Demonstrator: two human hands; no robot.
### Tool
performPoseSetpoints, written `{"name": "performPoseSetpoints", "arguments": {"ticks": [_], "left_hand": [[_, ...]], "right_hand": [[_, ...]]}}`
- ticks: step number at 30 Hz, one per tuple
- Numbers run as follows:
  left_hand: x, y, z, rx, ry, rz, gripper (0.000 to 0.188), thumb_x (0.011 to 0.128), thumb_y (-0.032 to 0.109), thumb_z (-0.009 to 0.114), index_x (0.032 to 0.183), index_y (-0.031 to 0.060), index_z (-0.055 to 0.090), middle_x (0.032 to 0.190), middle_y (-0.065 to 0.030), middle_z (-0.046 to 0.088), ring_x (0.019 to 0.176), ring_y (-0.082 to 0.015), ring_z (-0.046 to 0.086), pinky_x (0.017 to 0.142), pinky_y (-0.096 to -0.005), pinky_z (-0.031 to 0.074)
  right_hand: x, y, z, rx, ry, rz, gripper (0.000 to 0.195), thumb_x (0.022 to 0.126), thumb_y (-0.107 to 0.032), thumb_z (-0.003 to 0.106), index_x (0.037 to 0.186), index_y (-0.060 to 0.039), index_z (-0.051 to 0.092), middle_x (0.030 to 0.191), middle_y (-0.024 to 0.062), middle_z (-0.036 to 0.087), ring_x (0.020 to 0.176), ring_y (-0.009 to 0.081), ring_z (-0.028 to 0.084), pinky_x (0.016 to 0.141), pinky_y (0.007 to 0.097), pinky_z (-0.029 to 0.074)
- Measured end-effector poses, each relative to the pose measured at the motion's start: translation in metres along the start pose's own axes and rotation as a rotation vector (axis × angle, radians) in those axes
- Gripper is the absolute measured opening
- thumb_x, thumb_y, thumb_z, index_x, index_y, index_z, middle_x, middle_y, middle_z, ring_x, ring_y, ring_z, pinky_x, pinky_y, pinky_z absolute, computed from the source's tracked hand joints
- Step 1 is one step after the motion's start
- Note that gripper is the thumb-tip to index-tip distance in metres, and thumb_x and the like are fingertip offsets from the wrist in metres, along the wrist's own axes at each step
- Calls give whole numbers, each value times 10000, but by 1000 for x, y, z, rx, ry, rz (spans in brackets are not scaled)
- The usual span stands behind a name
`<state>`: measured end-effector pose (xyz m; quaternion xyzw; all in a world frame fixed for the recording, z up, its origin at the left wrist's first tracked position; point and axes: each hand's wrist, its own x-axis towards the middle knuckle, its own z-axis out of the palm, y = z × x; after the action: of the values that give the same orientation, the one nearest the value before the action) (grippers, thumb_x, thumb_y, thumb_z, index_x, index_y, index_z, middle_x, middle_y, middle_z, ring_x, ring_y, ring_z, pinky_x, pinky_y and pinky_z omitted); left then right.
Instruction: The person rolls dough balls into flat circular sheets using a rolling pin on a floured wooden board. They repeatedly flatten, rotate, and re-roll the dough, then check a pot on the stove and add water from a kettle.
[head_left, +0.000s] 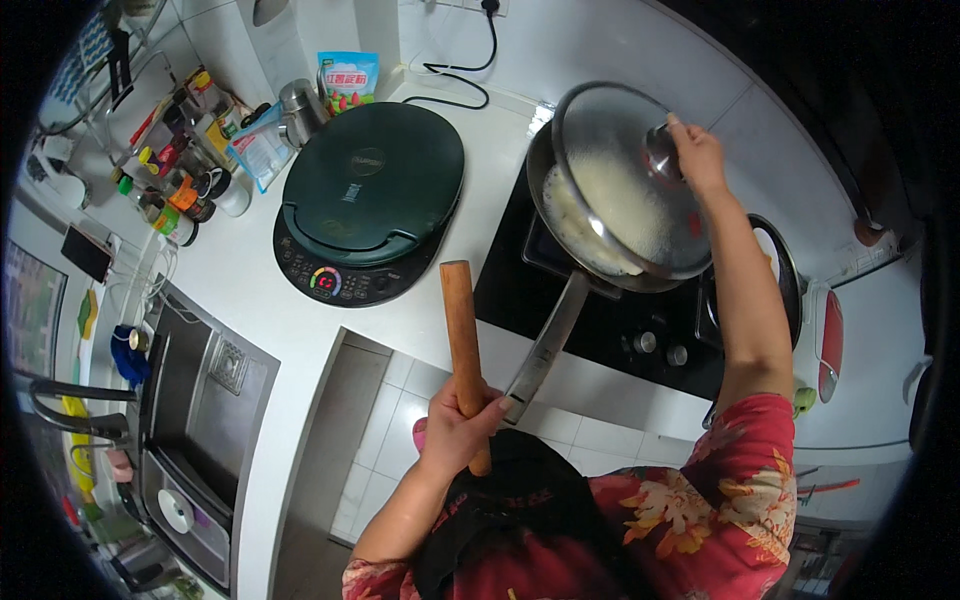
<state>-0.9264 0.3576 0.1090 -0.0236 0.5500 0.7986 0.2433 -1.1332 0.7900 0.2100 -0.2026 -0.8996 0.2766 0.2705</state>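
Observation:
My left hand (461, 424) is closed around a wooden rolling pin (462, 330). Its thumb lies at the end of the metal handle (551, 341) of a frying pan (541, 154); whether it grips the handle too is hard to tell. With my right hand (697, 157) I hold the knob of a fogged glass lid (607, 127). The lid is tilted over the pan, off to the right, leaving the pan's left side uncovered. Pale food (574, 217) with white froth shows in that gap and blurred through the glass.
The pan stands on a black glass hob (600, 337) with two knobs. A second pan (787, 277) is at the right, partly behind my arm. Left are a closed electric griddle (375, 172) with a lit display, seasoning bottles (180, 187), and a steel sink (217, 405).

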Motion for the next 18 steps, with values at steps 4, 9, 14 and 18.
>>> {"name": "performPoseSetpoints", "arguments": {"ticks": [4, 9, 14, 18], "left_hand": [[0, -6, -1, -32, -32, 5, 171, 865, 35, 749, 924, 48, 589, 776, 8, 616, 635, -59, 550, 572, -214, 455], [-3, -5, -1, -40, -31, 11, 168, 868, 49, 751, 913, 46, 588, 767, 17, 607, 661, -53, 542, 591, -213, 443], [-4, -3, -1, -38, -23, -6, 177, 864, 55, 757, 905, 49, 585, 759, 23, 588, 659, -50, 522, 592, -215, 434], [-4, -4, -2, -26, -31, -4, 177, 866, 58, 755, 903, 50, 582, 757, 21, 588, 660, -51, 527, 588, -216, 435]], "right_hand": [[-13, -15, 14, -304, -79, -75, 612, 932, -562, 528, 854, 22, 695, 853, 273, 669, 837, 425, 656, 780, 463, 494], [-19, -11, 29, -337, -129, -71, 602, 930, -561, 527, 842, 10, 695, 860, 264, 675, 852, 431, 656, 781, 481, 495], [-22, -7, 32, -316, -166, -99, 603, 937, -556, 521, 852, 14, 697, 868, 271, 674, 863, 436, 655, 796, 484, 495], [-25, -5, 26, -354, -220, -90, 631, 942, -583, 501, 891, 16, 694, 938, 274, 678, 917, 435, 650, 837, 484, 487]]}}
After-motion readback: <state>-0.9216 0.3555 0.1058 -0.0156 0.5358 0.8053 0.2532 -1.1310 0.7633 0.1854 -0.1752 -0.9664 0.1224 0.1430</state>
